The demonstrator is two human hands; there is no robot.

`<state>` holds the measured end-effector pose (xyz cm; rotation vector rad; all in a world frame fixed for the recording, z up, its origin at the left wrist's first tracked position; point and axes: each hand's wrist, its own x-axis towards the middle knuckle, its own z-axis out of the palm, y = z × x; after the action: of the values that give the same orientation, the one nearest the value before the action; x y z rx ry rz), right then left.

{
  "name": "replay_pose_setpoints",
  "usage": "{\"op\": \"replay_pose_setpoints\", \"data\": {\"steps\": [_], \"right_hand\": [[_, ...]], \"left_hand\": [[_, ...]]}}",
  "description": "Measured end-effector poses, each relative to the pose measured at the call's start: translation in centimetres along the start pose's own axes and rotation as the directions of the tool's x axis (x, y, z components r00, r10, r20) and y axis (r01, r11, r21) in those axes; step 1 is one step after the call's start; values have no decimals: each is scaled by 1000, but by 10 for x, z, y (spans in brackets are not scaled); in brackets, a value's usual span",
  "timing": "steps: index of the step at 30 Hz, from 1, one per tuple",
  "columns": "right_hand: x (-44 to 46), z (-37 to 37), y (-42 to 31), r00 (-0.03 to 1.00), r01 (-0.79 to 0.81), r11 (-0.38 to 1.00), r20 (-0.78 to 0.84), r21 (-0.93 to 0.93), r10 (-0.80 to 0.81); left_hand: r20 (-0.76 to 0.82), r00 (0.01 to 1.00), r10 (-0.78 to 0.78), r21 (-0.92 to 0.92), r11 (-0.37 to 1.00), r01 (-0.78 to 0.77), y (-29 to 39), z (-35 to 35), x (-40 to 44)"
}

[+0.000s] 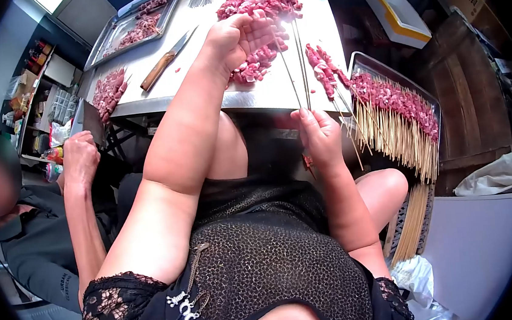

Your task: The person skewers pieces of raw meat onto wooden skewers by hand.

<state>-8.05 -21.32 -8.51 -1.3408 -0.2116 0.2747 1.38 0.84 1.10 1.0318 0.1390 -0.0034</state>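
My left hand [245,39] is over the white table [185,81], palm showing and fingers spread, beside a pile of cut raw meat [257,2]. More meat pieces [254,69] lie under and just below its fingers. At the table's front edge my right hand [319,135] is closed, thumb against fingers, on several thin skewers [303,70]. These point up and away toward the meat pile. Meat on sticks [322,72] lies on the table to their right. Whether the skewer tips touch any meat is lost in glare.
Loaded skewers fill a metal tray [441,137] at right, above bare sticks [412,222]. A knife [165,64], a meat tray [96,59] and more meat [109,93] are on the table's left. A co-worker's fist [81,154] is near the left corner. A white-yellow box [399,16] stands back right.
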Motion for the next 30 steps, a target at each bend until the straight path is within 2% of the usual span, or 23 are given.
{"op": "replay_pose_setpoints", "data": {"steps": [1,2,4,6,8,9,13,18,20,21,22,23,24,26,27,28,29,30], "right_hand": [[-1,-1,-2,1000,14,1000,-9,-20,-14],[0,-2,-1,1000,12,1000,-9,-23,-12],[2,-2,2,993,84,995,-82,52,-80],[2,-3,1,994,78,996,-78,37,-75],[1,-2,5,988,126,992,-94,31,-122],[0,-2,5,989,120,992,-89,30,-117],[1,2,4,991,100,995,-91,-21,-101],[-1,0,3,992,81,996,-93,-31,-84],[-3,0,4,990,96,995,-106,-24,-98],[-4,0,4,986,114,993,-120,-15,-115],[-4,-1,3,986,115,993,-121,-16,-116],[-6,-2,1,985,112,994,-134,5,-111],[-6,-2,0,983,111,994,-148,25,-106],[-8,-3,-1,981,121,992,-157,33,-115],[-9,-5,-2,979,131,991,-164,39,-123],[-8,-6,-2,978,133,990,-167,39,-125],[-7,-6,-1,979,143,987,-157,67,-131],[-8,-7,0,980,150,984,-146,95,-135]], "left_hand": [[3,1000,-26,-115,993,26,-3,2,-3],[2,1000,-26,-118,993,26,-5,3,-5],[65,996,-53,-47,997,56,-4,11,-13],[44,999,-9,27,1000,8,-9,15,-15],[126,991,42,50,998,-49,-12,8,-14],[73,996,45,13,999,-46,-11,11,-16],[38,997,73,-133,989,-67,-5,13,-16],[93,993,73,-93,994,-64,-3,10,-18],[-19,987,161,-3,987,-161,-6,6,-12],[-19,987,161,-3,987,-161,-8,3,-11],[-1,957,290,289,916,-277,-10,1,-9],[56,914,403,551,751,-365,-12,-1,-8],[60,914,402,550,751,-366,-14,-6,-4],[102,885,454,749,551,-368,-17,-16,4],[73,911,405,845,461,-273,-12,-9,-2],[77,911,405,844,460,-275,-10,-2,-6],[203,884,421,856,362,-369,-10,5,-10],[264,866,424,923,151,-355,-18,1,2]]}}
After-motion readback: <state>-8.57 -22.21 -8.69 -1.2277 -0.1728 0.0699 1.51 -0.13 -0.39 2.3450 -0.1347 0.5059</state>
